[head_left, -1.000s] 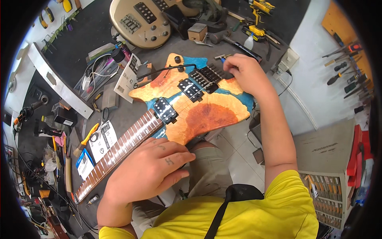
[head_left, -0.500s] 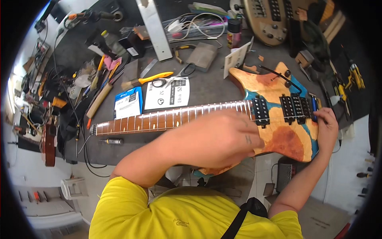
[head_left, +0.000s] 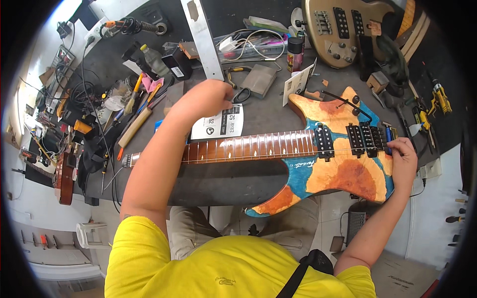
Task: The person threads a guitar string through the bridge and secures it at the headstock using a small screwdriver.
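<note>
1. The teal-and-wood guitar (head_left: pixel 328 171) lay across the worktop (head_left: pixel 223 184), its long axis running left to right, neck (head_left: pixel 248 147) leftward, bridge (head_left: pixel 368 140) rightward.
2. The right hand (head_left: pixel 405 156) was nearer, fingers bent at the bridge end; whether it gripped anything could not be told.
3. The left hand (head_left: pixel 211 94) was beyond the neck, beside the scissors (head_left: pixel 242 95), fingers curled, any hold hidden.
4. Counted: two hands, one teal-and-wood guitar, two pickups (head_left: pixel 324 141), one gold guitar (head_left: pixel 338 37).

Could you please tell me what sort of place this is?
It looks like a guitar workshop: a wood-and-blue guitar lies on a dark workbench, a gold guitar lies beyond it, and a yellow drill is on the right.
</note>
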The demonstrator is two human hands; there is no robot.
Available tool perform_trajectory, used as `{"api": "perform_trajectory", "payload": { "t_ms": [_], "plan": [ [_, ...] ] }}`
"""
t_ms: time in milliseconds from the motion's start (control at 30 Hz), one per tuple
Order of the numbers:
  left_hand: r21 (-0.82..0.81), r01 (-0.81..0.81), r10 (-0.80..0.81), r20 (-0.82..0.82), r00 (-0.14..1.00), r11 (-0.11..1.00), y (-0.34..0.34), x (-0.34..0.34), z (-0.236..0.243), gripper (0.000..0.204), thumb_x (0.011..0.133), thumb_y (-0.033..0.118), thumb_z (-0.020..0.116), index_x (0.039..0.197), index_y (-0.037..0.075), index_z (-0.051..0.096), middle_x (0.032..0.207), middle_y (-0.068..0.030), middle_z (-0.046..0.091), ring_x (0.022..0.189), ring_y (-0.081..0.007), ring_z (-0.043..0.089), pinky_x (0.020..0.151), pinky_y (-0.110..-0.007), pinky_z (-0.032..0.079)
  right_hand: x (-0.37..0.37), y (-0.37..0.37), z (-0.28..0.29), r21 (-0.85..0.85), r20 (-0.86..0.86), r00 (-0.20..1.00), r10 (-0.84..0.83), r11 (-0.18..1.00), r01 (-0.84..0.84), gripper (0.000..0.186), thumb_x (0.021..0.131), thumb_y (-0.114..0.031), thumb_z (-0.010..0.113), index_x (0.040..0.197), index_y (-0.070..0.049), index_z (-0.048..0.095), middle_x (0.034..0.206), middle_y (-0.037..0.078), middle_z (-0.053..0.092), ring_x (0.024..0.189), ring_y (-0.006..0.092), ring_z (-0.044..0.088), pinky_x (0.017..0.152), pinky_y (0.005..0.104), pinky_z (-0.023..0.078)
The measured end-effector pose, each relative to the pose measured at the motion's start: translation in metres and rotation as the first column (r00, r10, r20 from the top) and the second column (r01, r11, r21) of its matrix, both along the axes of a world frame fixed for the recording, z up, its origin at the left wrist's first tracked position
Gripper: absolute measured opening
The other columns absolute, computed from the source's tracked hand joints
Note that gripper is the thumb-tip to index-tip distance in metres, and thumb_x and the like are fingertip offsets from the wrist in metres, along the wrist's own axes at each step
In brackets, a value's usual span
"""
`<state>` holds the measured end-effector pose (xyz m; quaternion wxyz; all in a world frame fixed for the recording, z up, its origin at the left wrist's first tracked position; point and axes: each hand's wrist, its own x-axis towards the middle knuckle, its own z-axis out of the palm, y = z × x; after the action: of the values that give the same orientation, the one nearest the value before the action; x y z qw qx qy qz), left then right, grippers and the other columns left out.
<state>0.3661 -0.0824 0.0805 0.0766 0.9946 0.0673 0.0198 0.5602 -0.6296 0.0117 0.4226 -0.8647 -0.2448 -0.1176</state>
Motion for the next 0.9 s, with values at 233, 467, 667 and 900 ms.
{"api": "perform_trajectory", "payload": {
  "t_ms": [233,467,667,900],
  "plan": [
    [-0.050,0.000,-0.006,-0.119,0.993,0.999,-0.003,0.009,-0.004,0.024,0.092,0.017,0.089,0.111,0.005,0.082,0.097,-0.0179,0.082,0.097,-0.0364,0.079,0.086,-0.047,0.060,0.000,0.002,0.002,-0.005,0.037,0.999,0.006,1.000,-0.006,0.010,0.098,0.012,0.068,0.103,0.007,0.075,0.104,0.006,0.070,0.097,0.0178,0.068,0.090,0.0284,0.052],
    [-0.010,-0.033,0.030,-0.241,0.970,0.999,-0.018,0.017,0.001,0.027,0.094,0.022,0.088,0.115,0.006,0.081,0.110,-0.0188,0.083,0.110,-0.0410,0.079,0.093,-0.052,0.061,0.000,0.001,0.001,0.012,0.037,0.999,0.003,1.000,-0.003,0.011,0.097,0.012,0.068,0.103,0.007,0.076,0.105,0.006,0.070,0.097,0.0181,0.068,0.089,0.0287,0.052],
    [0.179,-0.028,0.041,-0.068,0.997,0.983,-0.035,0.035,0.021,0.023,0.097,0.017,0.078,0.115,0.003,0.082,0.113,-0.0212,0.083,0.111,-0.0420,0.080,0.095,-0.053,0.063,-0.004,0.006,0.003,0.024,0.041,0.999,-0.005,1.000,0.004,0.010,0.097,0.011,0.070,0.102,0.006,0.077,0.105,0.007,0.071,0.097,0.0185,0.069,0.089,0.0290,0.053],
    [0.118,0.099,-0.096,-0.030,0.995,0.988,-0.065,0.095,0.025,0.023,0.097,0.019,0.072,0.111,0.003,0.081,0.112,-0.0228,0.083,0.107,-0.0444,0.080,0.094,-0.055,0.063,-0.006,0.006,0.003,0.071,0.020,0.999,-0.033,0.997,0.031,0.012,0.095,0.012,0.071,0.101,0.005,0.080,0.104,0.008,0.071,0.097,0.0189,0.070,0.088,0.0291,0.054]
  ]
}}
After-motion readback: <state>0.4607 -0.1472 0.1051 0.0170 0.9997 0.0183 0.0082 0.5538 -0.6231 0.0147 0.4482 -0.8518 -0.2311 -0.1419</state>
